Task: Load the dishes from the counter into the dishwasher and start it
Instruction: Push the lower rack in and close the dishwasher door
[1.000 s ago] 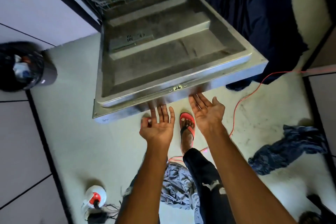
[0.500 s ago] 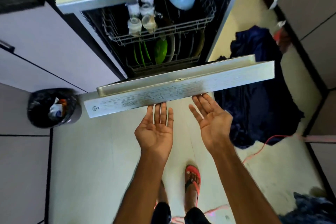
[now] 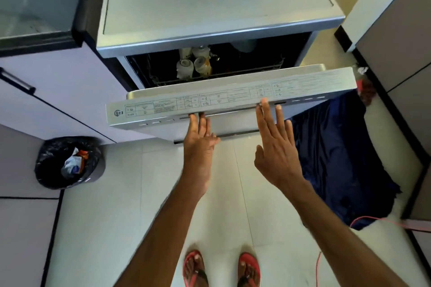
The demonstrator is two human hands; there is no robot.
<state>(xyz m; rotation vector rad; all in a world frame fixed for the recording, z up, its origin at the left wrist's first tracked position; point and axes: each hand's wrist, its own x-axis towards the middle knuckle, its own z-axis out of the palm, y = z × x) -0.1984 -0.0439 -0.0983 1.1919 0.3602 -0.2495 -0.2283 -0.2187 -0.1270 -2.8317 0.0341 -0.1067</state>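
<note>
The silver dishwasher (image 3: 217, 7) stands ahead with its door (image 3: 233, 98) swung most of the way up, leaving a narrow gap. Through the gap I see the upper rack (image 3: 233, 72) with several upturned glasses (image 3: 193, 65) and a pale bowl (image 3: 245, 45). My left hand (image 3: 200, 140) has straight fingers pressed against the door's outer face under its top edge. My right hand (image 3: 275, 142) is flat too, fingertips touching the door's top edge near the control strip. Neither hand holds anything.
A black-lined trash bin (image 3: 67, 162) with wrappers sits on the floor at left. Pale cabinets (image 3: 58, 91) flank the dishwasher on the left. A dark blue cloth (image 3: 338, 158) lies on the floor at right, with a red cable (image 3: 373, 219). My feet in red sandals (image 3: 221, 268) stand below.
The door has swung up from flat open to nearly closed, pushed by both hands. My view has risen, and the lower rack with green plates is hidden now.
</note>
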